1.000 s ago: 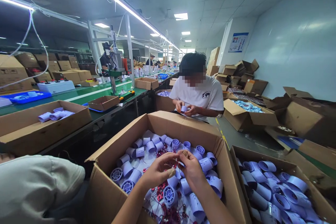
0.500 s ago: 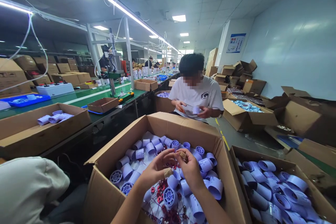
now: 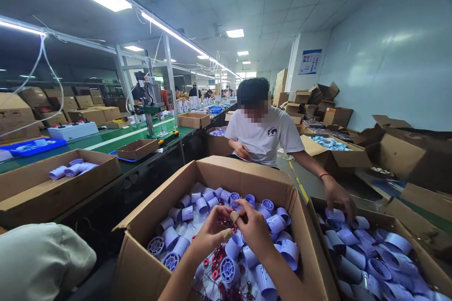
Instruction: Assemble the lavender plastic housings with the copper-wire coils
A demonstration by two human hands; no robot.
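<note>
left hand (image 3: 208,237): fingers curled, thumb and forefinger pinched together over the box; taped fingertip (image 3: 228,233) visible; what it gripped was too small to tell, possibly a small red coil or its wire
right hand (image 3: 254,230): also pinched, fingertips meeting the left hand's at a small tan-and-dark bit (image 3: 233,216); both hands closed on that same bit
held part: up between the fingertips, just above the pile, not resting on anything
box under hands (image 3: 165,193): open cardboard carton; lavender plastic fan housings (image 3: 229,265) loose inside, red coils (image 3: 215,256) scattered among them, directly below the hands
step in hand: judged as fine fingertip work on one small part lifted from the carton; not set down
next move calls for: steady two-hand pinch, small precise motion; a clear spot nearby for the part
right-side carton (image 3: 395,221): more lavender housings; co-worker's hand (image 3: 339,197) reaching into its far edge
co-worker (image 3: 264,134): seated beyond the box, white shirt
left: green bench (image 3: 116,134); shallow box (image 3: 60,183) with a few housings; press machine (image 3: 153,103) further back
</note>
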